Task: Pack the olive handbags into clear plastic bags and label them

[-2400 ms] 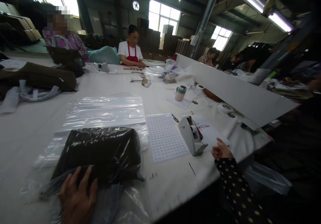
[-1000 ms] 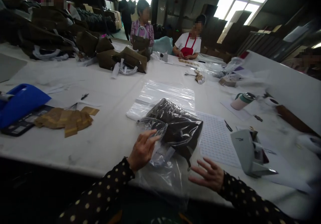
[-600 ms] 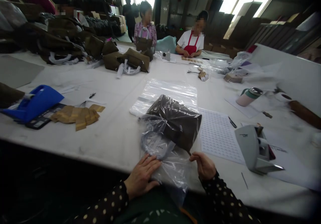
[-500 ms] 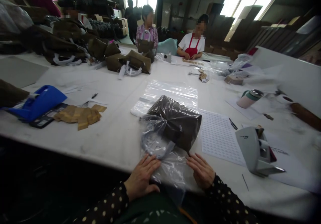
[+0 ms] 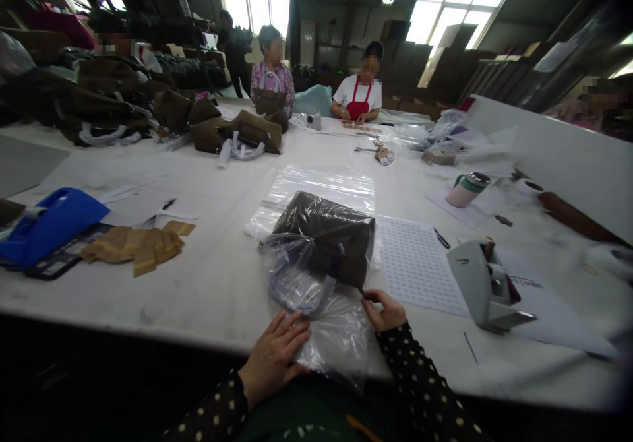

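A dark brown handbag [image 5: 341, 231] lies inside a clear plastic bag [image 5: 341, 333] at the table's front edge. Its wrapped handle [image 5: 284, 293] points toward me. My left hand [image 5: 279, 346] rests flat on the loose plastic below the handle, fingers stretched out and slightly apart. At the handbag's lower right corner, my right hand [image 5: 383, 310] pinches the edge of the plastic bag between thumb and fingers. Flat clear plastic bags [image 5: 324, 181] lie under and behind the handbag.
Right of the handbag are a printed sheet [image 5: 418, 264], a grey tape dispenser [image 5: 482, 290] and a pink tumbler [image 5: 465, 191]. Left lie brown paper pieces [image 5: 136, 247] and a blue dispenser-like object [image 5: 54, 224]. More brown handbags [image 5: 237, 132] and several people are farther back.
My right hand has gone from lying with extended fingers to a pinch at the handbag's corner. My left hand stays on the plastic. The view has shifted slightly right.
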`<state>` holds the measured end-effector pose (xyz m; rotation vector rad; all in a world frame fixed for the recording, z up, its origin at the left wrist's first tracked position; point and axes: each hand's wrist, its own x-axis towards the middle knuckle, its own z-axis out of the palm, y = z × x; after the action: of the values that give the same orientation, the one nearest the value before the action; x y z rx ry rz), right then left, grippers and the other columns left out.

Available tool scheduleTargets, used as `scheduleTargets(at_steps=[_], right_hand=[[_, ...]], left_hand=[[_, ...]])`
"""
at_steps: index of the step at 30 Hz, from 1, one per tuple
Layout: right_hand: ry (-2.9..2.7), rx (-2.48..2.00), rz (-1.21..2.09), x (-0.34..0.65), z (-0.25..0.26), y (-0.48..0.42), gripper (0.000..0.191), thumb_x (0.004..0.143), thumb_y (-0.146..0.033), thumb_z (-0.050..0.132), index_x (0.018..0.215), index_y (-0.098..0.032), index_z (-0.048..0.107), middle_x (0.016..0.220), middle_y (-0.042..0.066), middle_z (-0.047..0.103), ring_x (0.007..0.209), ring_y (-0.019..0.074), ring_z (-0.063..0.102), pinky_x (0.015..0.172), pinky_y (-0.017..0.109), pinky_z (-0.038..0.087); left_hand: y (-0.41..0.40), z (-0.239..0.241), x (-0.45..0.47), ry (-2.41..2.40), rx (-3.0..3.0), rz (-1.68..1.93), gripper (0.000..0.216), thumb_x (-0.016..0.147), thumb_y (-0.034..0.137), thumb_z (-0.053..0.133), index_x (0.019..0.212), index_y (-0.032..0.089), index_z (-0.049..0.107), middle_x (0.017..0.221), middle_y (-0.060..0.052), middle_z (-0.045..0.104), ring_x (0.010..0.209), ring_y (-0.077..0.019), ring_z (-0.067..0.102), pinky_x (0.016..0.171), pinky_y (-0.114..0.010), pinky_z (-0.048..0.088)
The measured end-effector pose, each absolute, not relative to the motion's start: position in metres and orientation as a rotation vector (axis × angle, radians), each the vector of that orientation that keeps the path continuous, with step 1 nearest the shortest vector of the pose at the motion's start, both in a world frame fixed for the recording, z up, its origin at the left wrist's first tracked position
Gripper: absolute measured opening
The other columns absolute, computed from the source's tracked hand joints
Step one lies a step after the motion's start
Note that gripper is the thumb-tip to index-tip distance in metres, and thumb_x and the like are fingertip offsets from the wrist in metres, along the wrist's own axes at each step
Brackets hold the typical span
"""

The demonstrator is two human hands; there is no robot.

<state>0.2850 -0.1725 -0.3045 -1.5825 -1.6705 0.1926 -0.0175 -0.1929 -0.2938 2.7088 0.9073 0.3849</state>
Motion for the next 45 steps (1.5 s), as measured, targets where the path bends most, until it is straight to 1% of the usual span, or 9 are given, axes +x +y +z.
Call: scheduleTargets(at_steps=[6, 9, 16, 19, 24, 28, 33, 42, 45], right_hand=[[-1.704, -1.484, 0.215, 0.292, -0.299, -0.165, 0.018, 0.082, -0.027, 0.043, 0.098, -0.020, 0.050, 0.079, 0.004, 0.066, 0.071, 0.0168, 0.063, 0.068, 0.034, 0.053], [-1.717, -1.487, 0.132, 0.291, -0.298, -0.167, 0.049, 0.074, -0.033, 0.057, 0.117, -0.015, 0.043, 0.102, 0.013, 0.061, 0.087, 0.0223, 0.061, 0.073, 0.040, 0.053], [-1.708, -1.558, 0.157, 0.286, -0.304, -0.146, 0.039, 0.081, -0.023, 0.046, 0.120, -0.020, 0.040, 0.081, 0.003, 0.065, 0.055, 0.0130, 0.061, 0.045, 0.024, 0.051], [-1.742, -1.466, 0.013, 0.304, -0.304, -0.153, 0.036, 0.080, -0.020, 0.048, 0.116, -0.020, 0.047, 0.093, 0.007, 0.062, 0.075, 0.0172, 0.062, 0.065, 0.033, 0.055], [-2.131, -1.095, -0.635, 0.320, -0.305, -0.178, 0.041, 0.077, -0.004, 0.047, 0.104, -0.032, 0.061, 0.104, 0.002, 0.061, 0.109, 0.0208, 0.049, 0.092, 0.039, 0.041], [-2.314, -0.861, -0.395, 0.304, -0.298, -0.168, 0.021, 0.080, -0.013, 0.049, 0.088, -0.025, 0.064, 0.090, 0.000, 0.066, 0.093, 0.0172, 0.057, 0.083, 0.032, 0.046], [-2.040, -1.264, -0.099, 0.285, -0.288, -0.147, 0.022, 0.084, -0.017, 0.039, 0.082, -0.020, 0.061, 0.072, 0.004, 0.064, 0.063, 0.0155, 0.060, 0.057, 0.028, 0.049], [-1.662, -1.288, -0.430, 0.250, -0.288, -0.124, 0.012, 0.081, -0.015, 0.045, 0.087, -0.021, 0.053, 0.058, 0.002, 0.057, 0.053, 0.0185, 0.056, 0.052, 0.031, 0.045], [-1.766, -1.030, -0.374, 0.245, -0.270, -0.140, 0.012, 0.082, -0.017, 0.045, 0.090, -0.026, 0.048, 0.063, -0.001, 0.061, 0.058, 0.0176, 0.060, 0.065, 0.036, 0.049]], left_hand=[[-0.192, -0.293, -0.017, 0.904, 2.705, 0.356, 0.056, 0.081, 0.048, 0.051, 0.127, 0.017, 0.043, 0.129, -0.011, 0.050, 0.127, -0.0301, 0.033, 0.104, -0.054, 0.025], [-0.192, -0.293, -0.015, 0.934, 2.690, 0.404, 0.055, 0.081, 0.048, 0.051, 0.126, 0.017, 0.045, 0.127, -0.011, 0.052, 0.127, -0.0295, 0.034, 0.104, -0.053, 0.026], [-0.192, -0.292, -0.014, 0.918, 2.746, 0.485, 0.044, 0.082, 0.044, 0.052, 0.118, 0.019, 0.052, 0.120, -0.010, 0.057, 0.123, -0.0285, 0.040, 0.103, -0.051, 0.028], [-0.192, -0.294, -0.013, 0.958, 2.712, 0.543, 0.052, 0.079, 0.047, 0.053, 0.121, 0.017, 0.049, 0.118, -0.012, 0.058, 0.117, -0.0279, 0.046, 0.102, -0.050, 0.030], [-0.194, -0.290, -0.007, 1.108, 2.595, 0.595, 0.057, 0.074, 0.047, 0.060, 0.119, 0.015, 0.049, 0.112, -0.012, 0.059, 0.108, -0.0279, 0.050, 0.102, -0.053, 0.029], [-0.194, -0.283, -0.008, 1.148, 2.536, 0.616, 0.051, 0.070, 0.044, 0.064, 0.112, 0.016, 0.055, 0.104, -0.011, 0.061, 0.102, -0.0275, 0.052, 0.100, -0.054, 0.032], [-0.193, -0.282, -0.020, 1.182, 2.334, 0.932, 0.019, 0.085, 0.017, 0.047, 0.098, 0.020, 0.060, 0.092, -0.006, 0.063, 0.094, -0.0184, 0.055, 0.089, -0.038, 0.046], [-0.178, -0.269, -0.016, 1.384, 1.953, 1.148, 0.024, 0.089, 0.028, 0.041, 0.078, 0.019, 0.061, 0.071, -0.003, 0.062, 0.075, -0.0162, 0.056, 0.071, -0.030, 0.048], [-0.183, -0.261, -0.033, 1.442, 1.864, 1.271, 0.031, 0.090, 0.030, 0.035, 0.073, 0.019, 0.058, 0.067, -0.003, 0.059, 0.072, -0.0169, 0.054, 0.067, -0.030, 0.047]])
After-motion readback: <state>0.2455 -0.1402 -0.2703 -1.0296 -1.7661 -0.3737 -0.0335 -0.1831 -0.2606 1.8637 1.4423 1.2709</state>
